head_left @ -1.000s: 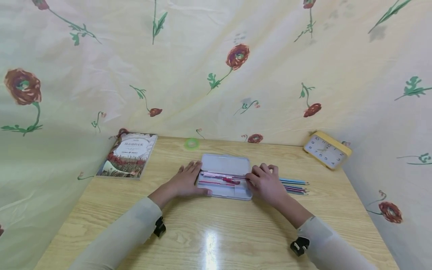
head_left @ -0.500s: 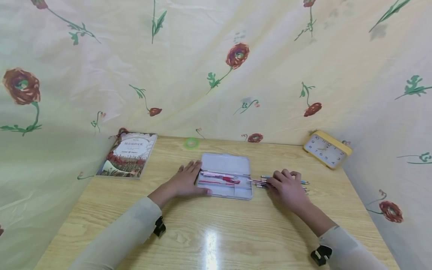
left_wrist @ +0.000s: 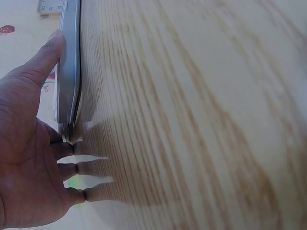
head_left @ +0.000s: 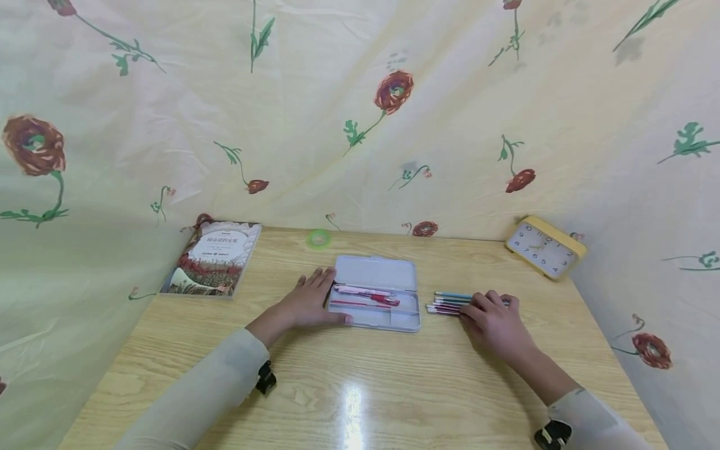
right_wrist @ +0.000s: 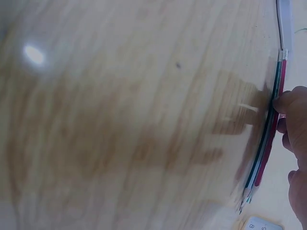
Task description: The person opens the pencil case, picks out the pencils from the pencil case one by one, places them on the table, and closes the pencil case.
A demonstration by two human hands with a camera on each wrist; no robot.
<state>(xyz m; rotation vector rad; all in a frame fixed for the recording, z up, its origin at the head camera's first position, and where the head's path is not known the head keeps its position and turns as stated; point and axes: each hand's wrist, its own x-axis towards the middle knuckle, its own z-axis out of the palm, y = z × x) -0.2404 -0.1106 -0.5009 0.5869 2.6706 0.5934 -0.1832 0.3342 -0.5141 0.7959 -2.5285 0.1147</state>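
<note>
An open pale pencil case (head_left: 405, 320) lies on the table in the head view, with pens (head_left: 364, 292) and a red pencil (head_left: 360, 304) inside. At its left end my left hand (head_left: 308, 303) rests with straight, spread fingers, the thumb on the front edge. In the left wrist view that thumb lies along the side of the case (left_wrist: 69, 72). Right of the case is a row of several pencils (head_left: 450, 301). My right hand (head_left: 497, 322) pinches at this row with curled fingers. In the right wrist view the thumb touches a red pencil (right_wrist: 271, 136) and a green pencil (right_wrist: 265, 136).
A book (head_left: 214, 259) lies at the back left of the wooden table (head_left: 315, 387). Behind the case is a green tape roll (head_left: 319, 239). A yellow clock (head_left: 545, 248) stands at the back right. Flowered cloth (head_left: 315, 137) hangs behind.
My right hand has drawn a pencil from the case and moved right with it to the pencil row, where the ends now line up. The left hand has stayed on the case.
</note>
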